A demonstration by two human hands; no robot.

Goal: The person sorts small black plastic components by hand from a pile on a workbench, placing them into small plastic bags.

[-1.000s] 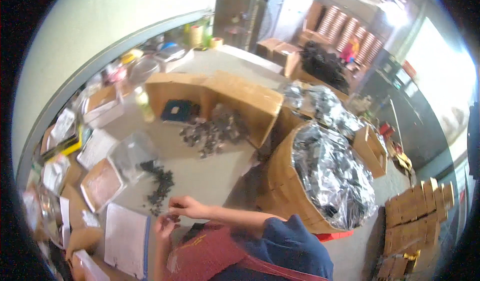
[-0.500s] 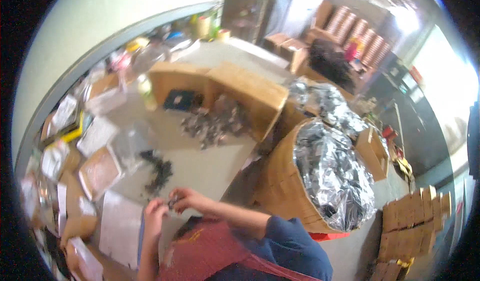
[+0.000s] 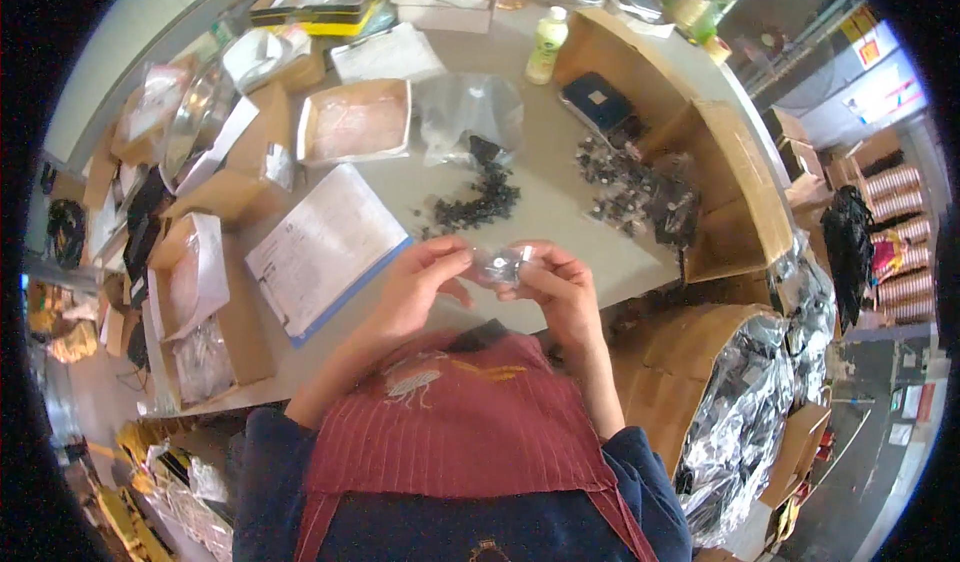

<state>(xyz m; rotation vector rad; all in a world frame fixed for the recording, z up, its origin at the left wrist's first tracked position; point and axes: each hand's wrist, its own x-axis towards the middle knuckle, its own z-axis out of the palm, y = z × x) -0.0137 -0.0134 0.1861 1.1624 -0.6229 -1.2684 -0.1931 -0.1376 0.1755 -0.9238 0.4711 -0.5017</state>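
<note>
Just in front of my red apron, a small clear plastic bag (image 3: 497, 265) with something shiny in it is held between both hands. My left hand (image 3: 425, 278) pinches one end between thumb and fingers. The other end is gripped by my right hand (image 3: 562, 288), whose fingers curl round it. What exactly the bag contains is too small to make out. Beyond my hands lies a loose pile of small black parts (image 3: 482, 200) on the grey table. Farther right is a heap of small packed pieces (image 3: 622, 190), dark and silvery.
Left of my hands lies a blue clipboard with papers (image 3: 325, 247). Behind it are a white-edged open box (image 3: 354, 124) and a clear plastic bag (image 3: 470, 112). A bottle (image 3: 546, 47) stands near a cardboard wall (image 3: 735, 192). At right, a large carton (image 3: 665, 362) holds silvery wrapped bags.
The view has swung to the right and down, so the table and both hands sit nearer the middle. My hands stay close together, with the small bag now showing between them.
</note>
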